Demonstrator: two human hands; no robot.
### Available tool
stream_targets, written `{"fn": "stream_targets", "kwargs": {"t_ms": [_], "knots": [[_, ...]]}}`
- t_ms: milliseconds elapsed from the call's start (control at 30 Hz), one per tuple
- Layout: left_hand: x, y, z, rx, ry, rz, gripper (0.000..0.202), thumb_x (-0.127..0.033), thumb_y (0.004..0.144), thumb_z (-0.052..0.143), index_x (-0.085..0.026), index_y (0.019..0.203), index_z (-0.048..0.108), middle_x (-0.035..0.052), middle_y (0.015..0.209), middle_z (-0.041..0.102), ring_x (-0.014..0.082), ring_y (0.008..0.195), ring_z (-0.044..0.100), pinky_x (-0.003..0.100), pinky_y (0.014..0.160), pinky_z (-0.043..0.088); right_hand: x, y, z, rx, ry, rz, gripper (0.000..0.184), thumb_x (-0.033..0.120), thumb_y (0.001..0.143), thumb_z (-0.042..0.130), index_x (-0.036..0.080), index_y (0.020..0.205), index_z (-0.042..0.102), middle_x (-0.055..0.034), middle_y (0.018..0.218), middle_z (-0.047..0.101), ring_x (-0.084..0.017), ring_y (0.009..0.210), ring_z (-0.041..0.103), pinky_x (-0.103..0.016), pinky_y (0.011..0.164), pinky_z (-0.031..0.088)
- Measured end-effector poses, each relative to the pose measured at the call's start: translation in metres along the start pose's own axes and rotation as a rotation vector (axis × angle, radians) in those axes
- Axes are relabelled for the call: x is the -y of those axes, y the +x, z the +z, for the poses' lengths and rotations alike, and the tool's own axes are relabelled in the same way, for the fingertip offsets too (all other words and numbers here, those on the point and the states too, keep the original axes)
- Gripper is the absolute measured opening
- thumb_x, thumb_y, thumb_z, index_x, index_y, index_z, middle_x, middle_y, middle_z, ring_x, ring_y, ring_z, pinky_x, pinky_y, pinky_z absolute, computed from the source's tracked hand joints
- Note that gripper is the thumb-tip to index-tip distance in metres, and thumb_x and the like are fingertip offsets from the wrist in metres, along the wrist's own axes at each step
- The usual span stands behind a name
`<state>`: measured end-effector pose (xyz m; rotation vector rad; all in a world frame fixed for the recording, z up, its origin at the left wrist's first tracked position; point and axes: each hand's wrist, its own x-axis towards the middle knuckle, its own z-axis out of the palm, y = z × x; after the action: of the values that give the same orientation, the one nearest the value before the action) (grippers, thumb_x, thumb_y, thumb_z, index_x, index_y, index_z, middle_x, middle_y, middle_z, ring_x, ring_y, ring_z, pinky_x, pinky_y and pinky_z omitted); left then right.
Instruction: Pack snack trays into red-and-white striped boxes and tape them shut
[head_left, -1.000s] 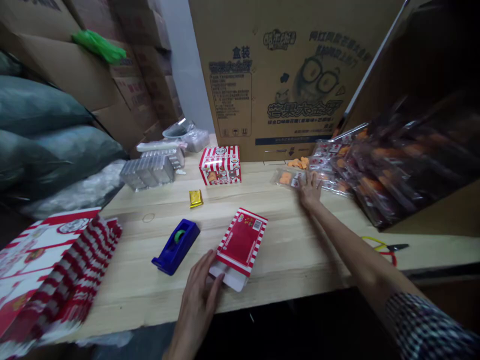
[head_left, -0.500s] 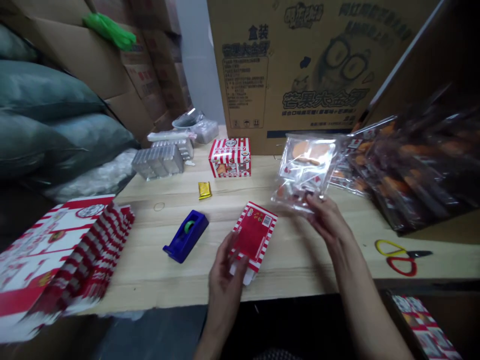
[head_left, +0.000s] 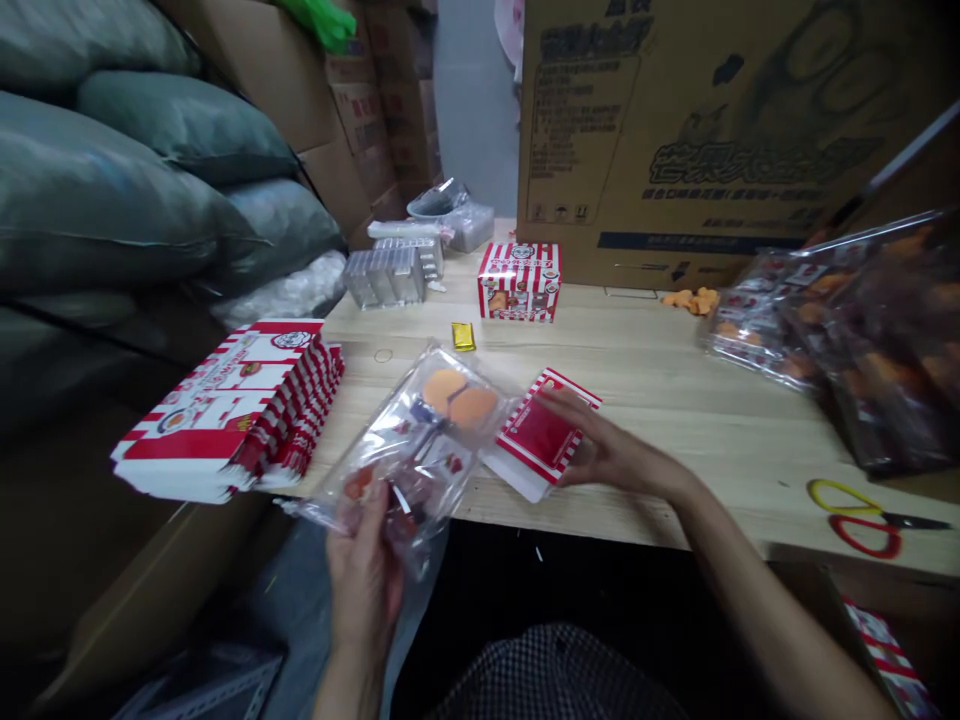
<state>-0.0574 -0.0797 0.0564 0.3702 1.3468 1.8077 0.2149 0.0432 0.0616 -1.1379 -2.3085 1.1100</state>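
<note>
My left hand [head_left: 367, 560] pinches the lower end of a clear plastic packet [head_left: 420, 450] and holds it tilted above the table's front edge. Orange-brown round pieces and small printed sachets show through the film. On the wood just right of it lies a small red-and-white striped box [head_left: 540, 435], with a white flap toward me. My right hand [head_left: 600, 445] grips this box from the right, fingers over its top and thumb along the near side. The blue tape dispenser is mostly covered by the packet.
Stacked striped cartons [head_left: 225, 410] stand at left; a finished-looking striped box [head_left: 520, 283] and a gold sachet [head_left: 463, 337] lie farther back. Clear plastic cases [head_left: 385, 277] sit behind. More filled packets [head_left: 847, 320] pile up at right, near scissors [head_left: 877, 520]. A large cardboard carton [head_left: 675, 150] borders the back.
The packet has moved left from the right hand into my left hand. My left hand has let go of the striped box, and my right hand now grips it. The view has shifted.
</note>
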Motion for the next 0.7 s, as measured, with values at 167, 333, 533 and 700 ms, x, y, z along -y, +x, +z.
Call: {"fn": "stream_targets", "kwargs": {"t_ms": [167, 333, 533, 700], "knots": [[-0.025, 0.001, -0.040, -0.199, 0.127, 0.009, 0.050, -0.033, 0.068, 0.089, -0.025, 0.112, 0.069, -0.0059, 0.090, 0.073, 0.0065, 0.063, 0.065, 0.012, 0.051, 0.048, -0.031, 0.068, -0.016, 0.264, -0.697, -0.016, 0.132, 0.011, 0.045, 0.093, 0.036, 0.159, 0.029, -0.0110, 0.170, 0.013, -0.050, 0.153, -0.003, -0.074, 0.113, -0.013], [-0.021, -0.005, -0.057, -0.204, 0.215, -0.191, 0.050, -0.028, 0.068, 0.088, -0.024, 0.114, 0.068, -0.0023, 0.100, 0.077, 0.0116, 0.078, 0.074, 0.014, 0.062, 0.054, -0.047, 0.081, 0.007, 0.460, -0.753, -0.047, 0.132, 0.015, 0.042, 0.090, 0.030, 0.159, 0.030, -0.0177, 0.166, 0.027, -0.048, 0.154, 0.006, -0.071, 0.115, -0.009], [-0.011, 0.016, -0.068, 0.006, 0.230, -0.411, 0.054, -0.021, 0.063, 0.087, -0.016, 0.112, 0.065, 0.0041, 0.082, 0.078, 0.0206, 0.067, 0.076, 0.025, 0.058, 0.059, -0.045, 0.026, 0.020, 0.376, -0.529, -0.021, 0.128, 0.036, 0.049, 0.089, 0.025, 0.160, 0.026, -0.0211, 0.158, 0.035, -0.044, 0.149, 0.027, -0.061, 0.121, 0.008], [-0.005, 0.041, -0.074, 0.186, 0.256, -0.493, 0.048, -0.019, 0.067, 0.084, -0.016, 0.111, 0.065, 0.0051, 0.081, 0.078, 0.0188, 0.061, 0.074, 0.026, 0.056, 0.059, -0.038, -0.013, 0.029, 0.248, -0.434, 0.013, 0.122, 0.036, 0.057, 0.085, 0.029, 0.161, 0.022, -0.0164, 0.155, 0.038, -0.042, 0.144, 0.032, -0.056, 0.119, 0.024]]}}
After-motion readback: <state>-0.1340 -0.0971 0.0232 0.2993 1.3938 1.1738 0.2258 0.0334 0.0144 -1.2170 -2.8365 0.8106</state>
